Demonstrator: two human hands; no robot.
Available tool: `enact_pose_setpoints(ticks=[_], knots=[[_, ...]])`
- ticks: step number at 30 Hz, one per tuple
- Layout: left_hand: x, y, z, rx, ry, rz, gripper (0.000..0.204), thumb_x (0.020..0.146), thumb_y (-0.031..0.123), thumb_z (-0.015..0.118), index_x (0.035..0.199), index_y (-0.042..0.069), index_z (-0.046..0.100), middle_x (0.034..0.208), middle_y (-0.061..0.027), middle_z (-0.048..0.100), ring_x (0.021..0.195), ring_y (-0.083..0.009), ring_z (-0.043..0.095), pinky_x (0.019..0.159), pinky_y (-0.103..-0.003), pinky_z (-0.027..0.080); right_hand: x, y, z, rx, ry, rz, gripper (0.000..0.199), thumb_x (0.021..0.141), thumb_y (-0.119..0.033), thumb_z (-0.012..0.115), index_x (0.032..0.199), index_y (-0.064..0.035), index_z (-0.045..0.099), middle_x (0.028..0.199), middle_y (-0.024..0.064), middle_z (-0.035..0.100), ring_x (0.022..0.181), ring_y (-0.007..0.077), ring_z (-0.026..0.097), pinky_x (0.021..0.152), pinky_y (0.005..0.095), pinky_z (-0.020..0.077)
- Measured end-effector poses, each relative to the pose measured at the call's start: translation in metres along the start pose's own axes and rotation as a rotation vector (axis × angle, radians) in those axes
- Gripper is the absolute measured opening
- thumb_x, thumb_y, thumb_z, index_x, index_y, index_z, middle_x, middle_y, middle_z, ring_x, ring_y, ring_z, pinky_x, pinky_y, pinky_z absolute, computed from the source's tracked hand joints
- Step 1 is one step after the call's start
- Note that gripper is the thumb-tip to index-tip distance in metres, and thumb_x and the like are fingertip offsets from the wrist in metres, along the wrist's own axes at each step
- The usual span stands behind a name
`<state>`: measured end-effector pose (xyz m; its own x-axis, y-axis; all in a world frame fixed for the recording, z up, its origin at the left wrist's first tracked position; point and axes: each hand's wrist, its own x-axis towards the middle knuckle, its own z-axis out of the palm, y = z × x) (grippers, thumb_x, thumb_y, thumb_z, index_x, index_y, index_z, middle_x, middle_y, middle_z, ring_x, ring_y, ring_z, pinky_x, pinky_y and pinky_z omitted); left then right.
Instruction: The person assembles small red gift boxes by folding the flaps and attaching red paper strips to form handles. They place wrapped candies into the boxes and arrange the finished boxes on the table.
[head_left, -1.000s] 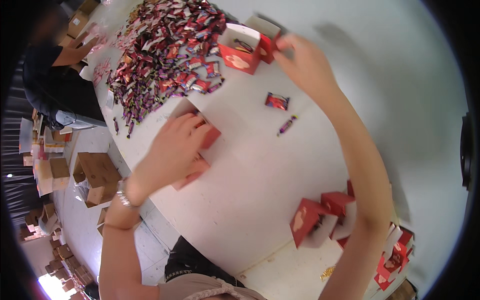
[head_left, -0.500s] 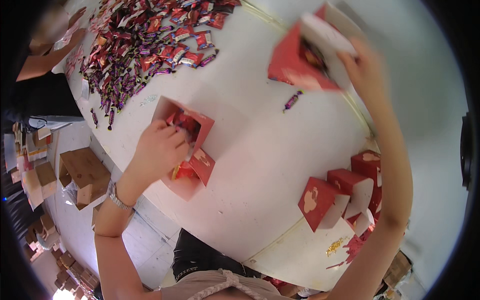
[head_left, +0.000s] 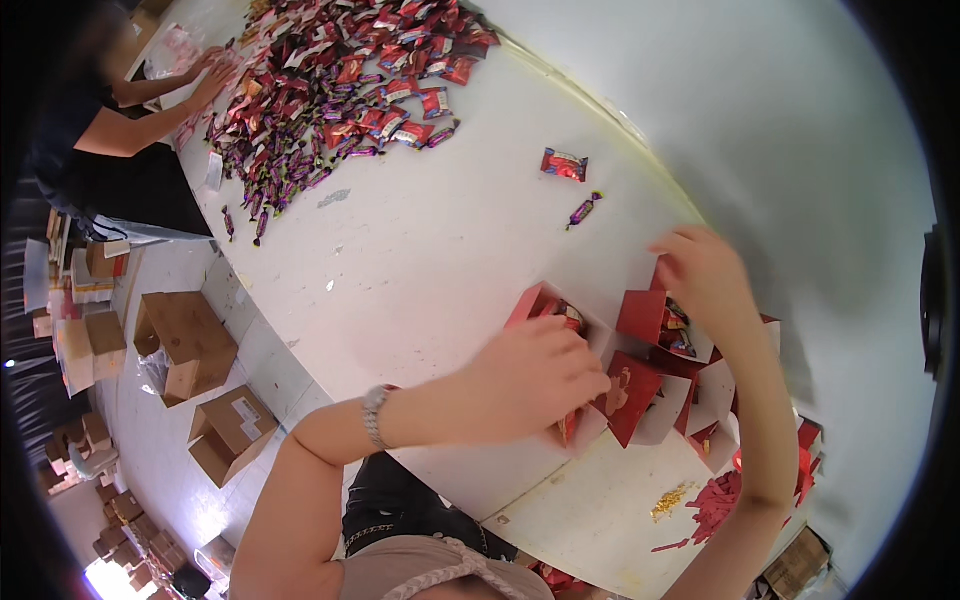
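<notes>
My left hand (head_left: 530,385) is curled over a red gift box (head_left: 540,300) and another box beside it, its thumb hidden underneath. Wrapped sweets show inside the box. On the far side of the group, my right hand (head_left: 705,275) has its bent fingers at the upper flap of another open red box (head_left: 640,315), which holds dark and red wrapped sweets. Between my hands stands a red box with a pale printed shape (head_left: 630,395), touching the others. Several more open boxes (head_left: 710,395) crowd in beside my right forearm.
Toward the far left lies a big heap of wrapped sweets (head_left: 340,100), with a co-worker's hands (head_left: 210,80) at its edge. A red packet (head_left: 565,165) and a purple twist sweet (head_left: 585,210) lie apart. Red strips (head_left: 715,505) and gold bits (head_left: 670,500) sit near me. Cartons (head_left: 185,345) stand on the floor.
My left hand has carried its two boxes rightward to the group. My right hand has lowered its box toward me, beside the others. The red packet has come into sight.
</notes>
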<state>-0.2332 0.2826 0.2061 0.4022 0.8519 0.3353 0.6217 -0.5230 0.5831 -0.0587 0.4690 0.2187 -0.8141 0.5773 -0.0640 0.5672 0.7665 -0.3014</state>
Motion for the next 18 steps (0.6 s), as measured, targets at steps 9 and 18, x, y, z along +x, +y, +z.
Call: enact_pose_setpoints(ticks=[9,18], knots=[[-0.057,-0.222,-0.012,0.473,0.365,-0.618,0.025,0.077,0.007,0.063,0.102,0.011,0.060,0.109,-0.0038,0.058,0.091,-0.0215,0.061,0.065,-0.034,0.053,0.138,0.033,0.128,-0.295,-0.223,-0.275,0.010,0.074,-0.007,0.063,0.083,-0.0070,0.058,0.098,0.0081,0.056,0.086,0.0277,0.059,0.072,0.0402,0.0500],[-0.046,-0.267,0.006,0.629,-0.042,-0.669,0.029,0.081,0.011,0.058,0.109,0.010,0.057,0.110,-0.0018,0.058,0.092,-0.0198,0.061,0.063,-0.035,0.053,0.263,-0.090,0.111,0.932,-0.219,0.001,0.030,0.080,-0.027,0.068,0.097,-0.0020,0.065,0.089,0.0102,0.067,0.080,0.0151,0.062,0.070,0.0299,0.0469]])
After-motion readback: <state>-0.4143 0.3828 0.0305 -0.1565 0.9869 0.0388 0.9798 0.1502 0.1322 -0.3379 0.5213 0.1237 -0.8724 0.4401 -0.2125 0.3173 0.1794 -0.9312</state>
